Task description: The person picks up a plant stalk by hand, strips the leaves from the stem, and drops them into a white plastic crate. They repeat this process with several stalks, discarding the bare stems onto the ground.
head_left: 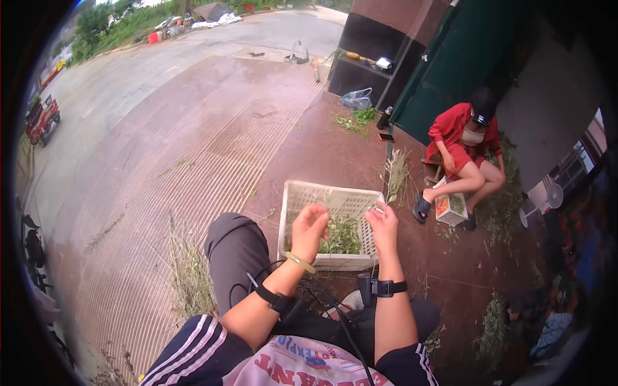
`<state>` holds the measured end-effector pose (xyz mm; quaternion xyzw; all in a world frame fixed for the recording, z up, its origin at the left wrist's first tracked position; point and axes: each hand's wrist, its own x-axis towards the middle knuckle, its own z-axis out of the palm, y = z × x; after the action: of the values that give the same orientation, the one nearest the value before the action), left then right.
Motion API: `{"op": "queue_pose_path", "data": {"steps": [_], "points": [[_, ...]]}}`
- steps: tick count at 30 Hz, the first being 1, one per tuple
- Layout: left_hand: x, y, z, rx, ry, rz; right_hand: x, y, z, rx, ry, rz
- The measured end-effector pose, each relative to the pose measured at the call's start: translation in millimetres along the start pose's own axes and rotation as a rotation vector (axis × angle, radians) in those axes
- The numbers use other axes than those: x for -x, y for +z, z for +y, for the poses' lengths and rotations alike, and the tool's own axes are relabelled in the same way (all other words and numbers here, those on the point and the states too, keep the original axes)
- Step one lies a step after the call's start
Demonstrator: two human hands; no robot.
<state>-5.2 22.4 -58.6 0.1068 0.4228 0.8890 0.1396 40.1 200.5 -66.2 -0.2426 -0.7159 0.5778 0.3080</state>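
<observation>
Both hands are raised over a white plastic crate (pixel 333 262) between my knees, with loose green leaves (pixel 341 238) heaped inside. My left hand (pixel 309 231) is closed in a pinch above the crate's left half; whatever thin piece it may hold is too small to make out. Over the right rim, my right hand (pixel 384 228) has thumb and fingers pressed together on a small leafy sprig (pixel 378 206). A gap separates the two hands.
Bundles of stripped stalks (pixel 188 270) lie left of my leg, and another bundle (pixel 398 174) lies beyond the crate. At right, a person in red (pixel 467 138) sits beside a smaller crate (pixel 452 209). Cables (pixel 328 293) hang across my lap.
</observation>
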Motion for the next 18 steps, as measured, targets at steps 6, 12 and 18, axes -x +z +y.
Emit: {"op": "queue_pose_path", "data": {"steps": [6,12,18], "points": [[5,2,-4,-0.055,-0.025,-0.042,32,24,-87,-0.012,-0.068,-0.332],[13,14,6,-0.05,-0.066,-0.109,36,36,-86,0.144,-0.095,-0.288],[9,8,-1,-0.008,-0.015,-0.065,44,29,-73,0.268,-0.038,-0.315]]}}
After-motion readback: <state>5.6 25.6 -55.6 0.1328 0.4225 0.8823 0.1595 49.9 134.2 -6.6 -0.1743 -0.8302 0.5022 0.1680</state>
